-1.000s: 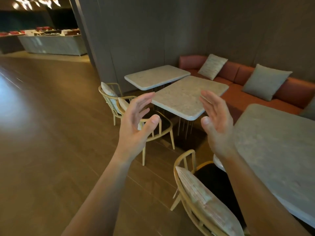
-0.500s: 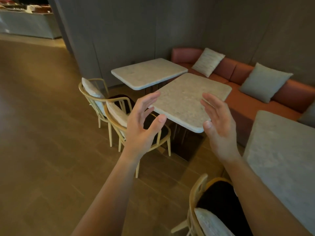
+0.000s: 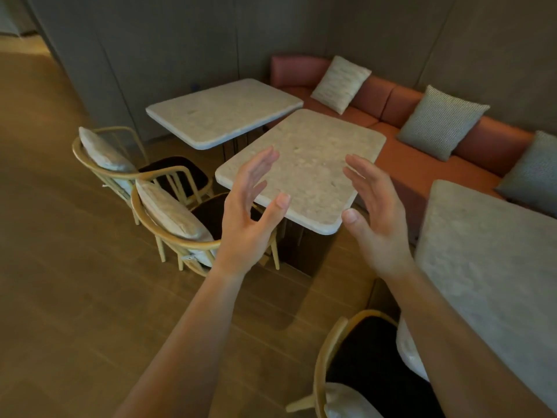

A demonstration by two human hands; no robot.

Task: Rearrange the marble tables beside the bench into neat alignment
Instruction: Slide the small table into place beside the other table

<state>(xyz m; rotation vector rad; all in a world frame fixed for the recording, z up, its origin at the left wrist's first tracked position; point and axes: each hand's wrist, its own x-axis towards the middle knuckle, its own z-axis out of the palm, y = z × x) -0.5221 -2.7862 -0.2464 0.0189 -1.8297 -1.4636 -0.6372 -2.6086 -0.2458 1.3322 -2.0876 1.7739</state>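
Marble table (image 3: 304, 164) dead centre: left hand (image 3: 250, 218) and right hand (image 3: 376, 218) hover at its near end, fingers spread, palms facing, gripping nothing. Sits skewed to its upper-left neighbour (image 3: 223, 111), beside the bench (image 3: 422, 167). Heavy, rigid slab, likely. Take both side edges, slide it.

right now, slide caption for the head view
Open left hand and right hand hover before the skewed middle marble table by the bench.

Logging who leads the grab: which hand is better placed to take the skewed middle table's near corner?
Probably the right hand: its thumb appears beside the near corner of the middle table, while the left hand lines up with the long edge by the chair. Both are open.
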